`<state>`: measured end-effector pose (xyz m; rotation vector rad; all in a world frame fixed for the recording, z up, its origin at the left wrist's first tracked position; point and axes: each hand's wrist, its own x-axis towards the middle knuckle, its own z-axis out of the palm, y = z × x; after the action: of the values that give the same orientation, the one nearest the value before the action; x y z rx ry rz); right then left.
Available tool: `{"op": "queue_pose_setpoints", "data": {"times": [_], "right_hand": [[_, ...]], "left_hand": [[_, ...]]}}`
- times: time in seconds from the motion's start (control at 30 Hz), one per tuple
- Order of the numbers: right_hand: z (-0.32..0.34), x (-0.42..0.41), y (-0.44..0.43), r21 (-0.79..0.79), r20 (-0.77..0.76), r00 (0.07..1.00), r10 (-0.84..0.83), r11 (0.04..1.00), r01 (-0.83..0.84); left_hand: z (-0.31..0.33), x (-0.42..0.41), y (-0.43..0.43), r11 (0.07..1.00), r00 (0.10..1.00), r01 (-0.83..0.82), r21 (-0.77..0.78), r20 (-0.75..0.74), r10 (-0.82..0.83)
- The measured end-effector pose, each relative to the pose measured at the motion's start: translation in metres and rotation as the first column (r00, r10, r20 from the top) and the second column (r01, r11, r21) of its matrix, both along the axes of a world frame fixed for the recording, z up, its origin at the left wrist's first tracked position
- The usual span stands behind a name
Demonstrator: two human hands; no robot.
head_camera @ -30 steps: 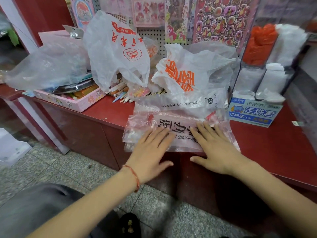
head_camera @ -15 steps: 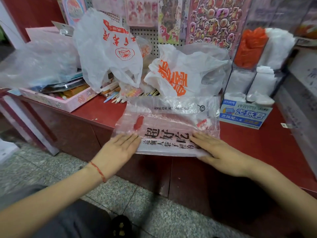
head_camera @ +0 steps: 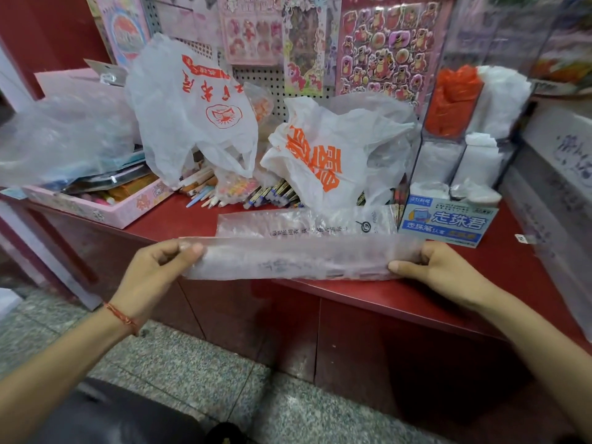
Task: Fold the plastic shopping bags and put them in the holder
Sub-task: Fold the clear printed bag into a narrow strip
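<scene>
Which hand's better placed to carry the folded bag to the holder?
Likely right: the right hand pinches the bag end nearest the clear holder; the left hand is farther.

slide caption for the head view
Left hand and right hand pinch a translucent plastic bag by its ends at a red counter

A translucent bag (head_camera: 298, 259), pinkish with dark printed characters, stretches as a long horizontal band between the left grip (head_camera: 155, 270) and the right grip (head_camera: 443, 267), each pinching one end. Its near part is lifted, while its far part lies flat on the red tabletop (head_camera: 179, 224) just beyond the grips. Farther beyond them slumps a crumpled white bag with orange characters (head_camera: 323, 155). A white bag with red print (head_camera: 192, 110) stands beyond the left grip, and a clear bag (head_camera: 61, 139) lies further left. Beyond the right grip stands the clear holder (head_camera: 422, 134), its compartments holding folded orange bags (head_camera: 455, 104) and folded white bags (head_camera: 503, 97).
</scene>
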<state>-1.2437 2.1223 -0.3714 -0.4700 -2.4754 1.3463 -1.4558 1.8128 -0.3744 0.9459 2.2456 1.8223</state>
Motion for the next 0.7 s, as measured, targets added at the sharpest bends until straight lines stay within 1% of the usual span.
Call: {"op": "queue_pose_setpoints", "data": {"times": [0.1, 0.2, 0.27, 0.3, 0.4, 0.43, 0.47, 0.53, 0.63, 0.7], "right_hand": [[-0.006, -0.012, -0.006, 0.092, -0.013, 0.996, -0.092, 0.991, 0.093], [-0.010, -0.020, -0.007, 0.193, 0.009, 0.985, -0.173, 0.967, 0.168], [-0.010, -0.023, -0.007, 0.234, 0.031, 0.973, -0.230, 0.948, 0.216], [-0.011, -0.023, -0.006, 0.231, 0.031, 0.969, -0.244, 0.945, 0.230], [-0.012, -0.025, -0.008, 0.176, 0.019, 0.970, -0.243, 0.956, 0.236], [-0.012, -0.026, -0.010, 0.183, 0.014, 0.967, -0.256, 0.951, 0.249], [-0.011, -0.028, -0.010, 0.212, 0.017, 0.959, -0.282, 0.938, 0.272], [-0.010, -0.033, -0.012, 0.319, 0.035, 0.941, -0.337, 0.896, 0.308], [-0.009, -0.042, -0.018, 0.455, 0.098, 0.902, -0.421, 0.825, 0.336], [-0.010, -0.048, -0.025, 0.560, 0.133, 0.862, -0.490, 0.754, 0.342]], "left_hand": [[-0.011, 0.002, 0.011, 1.000, 0.999, 0.002, 0.001, 0.054, -0.002], [-0.024, 0.000, 0.021, 1.000, 0.994, -0.031, -0.004, 0.104, 0.032], [-0.030, -0.007, 0.025, 0.998, 0.993, -0.069, -0.011, 0.096, 0.070], [-0.032, -0.010, 0.027, 0.995, 0.991, -0.101, -0.003, 0.087, 0.101], [-0.031, -0.016, 0.039, 0.978, 0.978, -0.209, 0.004, 0.019, 0.209], [-0.030, -0.019, 0.044, 0.971, 0.971, -0.239, 0.020, -0.011, 0.240], [-0.029, -0.021, 0.048, 0.963, 0.962, -0.269, 0.019, -0.052, 0.269], [-0.029, -0.024, 0.054, 0.948, 0.942, -0.318, -0.034, -0.126, 0.311], [-0.035, -0.031, 0.056, 0.910, 0.916, -0.376, -0.175, -0.219, 0.336], [-0.033, -0.033, 0.058, 0.885, 0.904, -0.395, -0.244, -0.276, 0.328]]}}
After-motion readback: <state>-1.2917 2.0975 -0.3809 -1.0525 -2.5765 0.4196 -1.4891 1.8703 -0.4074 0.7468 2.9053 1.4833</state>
